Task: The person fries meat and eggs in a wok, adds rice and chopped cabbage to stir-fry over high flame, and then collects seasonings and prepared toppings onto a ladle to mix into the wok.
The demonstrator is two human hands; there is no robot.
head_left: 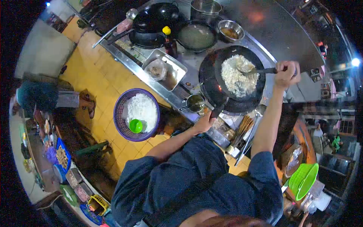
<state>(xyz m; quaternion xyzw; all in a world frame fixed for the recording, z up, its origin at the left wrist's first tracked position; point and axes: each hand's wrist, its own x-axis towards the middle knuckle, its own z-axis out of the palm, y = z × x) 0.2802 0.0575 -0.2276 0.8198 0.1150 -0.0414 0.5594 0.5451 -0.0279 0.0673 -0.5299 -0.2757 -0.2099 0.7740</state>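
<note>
A large dark wok (pixel 211 75) sits on the stove, with white rice (pixel 236 81) heaped in it. My left hand (pixel 204 122) is closed around the wok's handle (pixel 219 109) at its near side. On the right, my right hand (pixel 287 74) grips the dark handle of a ladle (pixel 245 67), whose bowl rests in the rice. Just left of the wok handle is a small metal pot (pixel 195 103) with dark contents.
A steel tray (pixel 176 73), a yellow-capped bottle (pixel 171 45), a pan of liquid (pixel 196 36) and a steel bowl (pixel 231 31) stand by the wok. Left, a purple basket (pixel 118 113) holds white contents and a green bowl (pixel 135 126). Another person (pixel 38 94) is at far left.
</note>
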